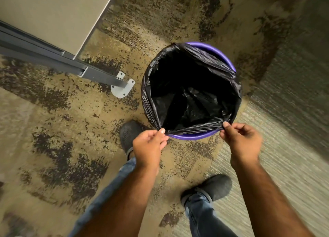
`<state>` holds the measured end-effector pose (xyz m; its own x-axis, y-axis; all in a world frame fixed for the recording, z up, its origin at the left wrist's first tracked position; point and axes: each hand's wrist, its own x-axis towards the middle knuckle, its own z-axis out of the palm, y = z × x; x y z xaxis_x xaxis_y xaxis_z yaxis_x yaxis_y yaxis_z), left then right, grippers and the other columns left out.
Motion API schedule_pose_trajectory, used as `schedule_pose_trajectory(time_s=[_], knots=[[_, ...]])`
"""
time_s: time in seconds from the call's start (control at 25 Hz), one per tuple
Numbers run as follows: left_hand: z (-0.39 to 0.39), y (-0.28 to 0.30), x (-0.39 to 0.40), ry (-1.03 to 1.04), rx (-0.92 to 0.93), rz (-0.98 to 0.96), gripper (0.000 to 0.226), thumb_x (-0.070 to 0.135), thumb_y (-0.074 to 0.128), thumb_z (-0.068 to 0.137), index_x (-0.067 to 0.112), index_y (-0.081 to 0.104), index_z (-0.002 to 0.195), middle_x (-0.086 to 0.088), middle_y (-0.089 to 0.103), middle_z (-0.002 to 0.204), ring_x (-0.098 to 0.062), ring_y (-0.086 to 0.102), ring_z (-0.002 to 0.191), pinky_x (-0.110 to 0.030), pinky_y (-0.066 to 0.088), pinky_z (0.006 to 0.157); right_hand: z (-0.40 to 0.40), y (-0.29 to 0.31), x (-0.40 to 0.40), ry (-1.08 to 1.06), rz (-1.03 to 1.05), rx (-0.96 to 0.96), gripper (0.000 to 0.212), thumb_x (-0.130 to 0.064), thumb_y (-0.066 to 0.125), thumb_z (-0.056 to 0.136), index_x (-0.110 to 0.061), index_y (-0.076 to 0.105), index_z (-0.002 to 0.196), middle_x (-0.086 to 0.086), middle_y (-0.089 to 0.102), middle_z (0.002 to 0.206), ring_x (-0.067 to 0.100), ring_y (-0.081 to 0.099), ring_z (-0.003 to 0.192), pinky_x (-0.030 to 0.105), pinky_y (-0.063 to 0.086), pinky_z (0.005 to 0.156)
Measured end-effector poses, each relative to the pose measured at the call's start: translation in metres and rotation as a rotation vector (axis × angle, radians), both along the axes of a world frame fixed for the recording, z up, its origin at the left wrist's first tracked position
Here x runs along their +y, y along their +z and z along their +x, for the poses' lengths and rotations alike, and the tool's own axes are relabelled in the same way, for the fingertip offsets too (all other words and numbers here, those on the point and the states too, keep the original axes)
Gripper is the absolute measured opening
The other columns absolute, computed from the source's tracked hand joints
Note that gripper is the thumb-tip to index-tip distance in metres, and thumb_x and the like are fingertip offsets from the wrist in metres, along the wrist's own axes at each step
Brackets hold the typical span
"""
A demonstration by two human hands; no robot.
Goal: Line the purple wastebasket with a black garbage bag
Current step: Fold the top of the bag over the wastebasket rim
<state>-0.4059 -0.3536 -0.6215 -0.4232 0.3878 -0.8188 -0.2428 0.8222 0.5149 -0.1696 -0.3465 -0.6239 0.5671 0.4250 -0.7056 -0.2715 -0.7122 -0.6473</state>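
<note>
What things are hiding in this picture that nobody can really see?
- Head view: the purple wastebasket shows only slivers of rim; the black garbage bag covers its inside and left wall.
- Its bottom is lost in the bag's dark folds.
- The fingertips of the left hand and right hand are tucked behind the bag edge they pinch.
- The grey partition is cut off by the left and top edges.
- The carpet at right is blurred.

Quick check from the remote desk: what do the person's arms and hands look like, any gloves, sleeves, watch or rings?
Both forearms are bare as far as the frame shows: no sleeves in view. The left hand and right hand wear no gloves. No watch, bracelet or ring is visible. Fingernails are short and plain.
</note>
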Motion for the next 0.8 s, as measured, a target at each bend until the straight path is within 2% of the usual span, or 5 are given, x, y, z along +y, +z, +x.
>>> schedule_pose_trajectory(time_s=[0.28,0.52,0.6,0.72,0.8], knots=[[0.000,-0.007,-0.012,-0.099,-0.008,0.065,0.010,0.002,0.066,0.098,-0.005,0.066,0.091,-0.017,0.074,0.086,-0.014,0.078,0.081,-0.029,0.065,0.077,0.005,-0.018,-0.024,-0.031,0.048,0.254,0.028,0.016,0.061,0.097,-0.010,0.068,0.090,-0.001,0.073,0.071,0.012,0.071,0.069,0.021,0.064,0.070],[-0.001,-0.019,-0.008,-0.197,-0.086,-0.052,0.006,0.002,0.071,0.094,0.004,0.066,0.094,-0.017,0.076,0.093,-0.026,0.079,0.092,-0.040,0.065,0.083,0.011,-0.027,-0.007,-0.079,0.015,0.163,0.034,0.017,0.058,0.098,-0.016,0.057,0.087,0.001,0.051,0.073,0.011,0.062,0.066,0.028,0.067,0.071],[-0.004,-0.021,0.007,-0.205,-0.085,-0.119,0.020,-0.007,0.069,0.091,0.007,0.061,0.103,-0.014,0.072,0.100,-0.029,0.076,0.097,-0.042,0.065,0.085,0.013,-0.030,0.004,-0.124,0.021,0.128,0.038,0.016,0.056,0.097,-0.019,0.053,0.083,0.001,0.050,0.074,0.012,0.060,0.067,0.026,0.066,0.066],[-0.013,-0.007,0.044,-0.205,0.348,-0.002,0.037,-0.020,0.058,0.080,0.012,0.053,0.099,-0.003,0.060,0.089,-0.025,0.068,0.082,-0.024,0.060,0.070,0.011,-0.038,0.021,-0.142,0.021,0.076,0.041,0.014,0.052,0.097,-0.023,0.054,0.081,-0.003,0.052,0.074,0.008,0.056,0.064,0.023,0.057,0.058],[-0.008,0.009,0.072,-0.518,0.616,0.399,0.032,-0.016,0.057,0.078,0.012,0.051,0.091,0.001,0.052,0.083,-0.016,0.054,0.070,-0.015,0.047,0.060,0.005,-0.041,0.029,-0.189,0.033,0.036,0.042,0.014,0.049,0.096,-0.024,0.058,0.080,-0.004,0.056,0.076,0.008,0.053,0.065,0.023,0.052,0.056]])
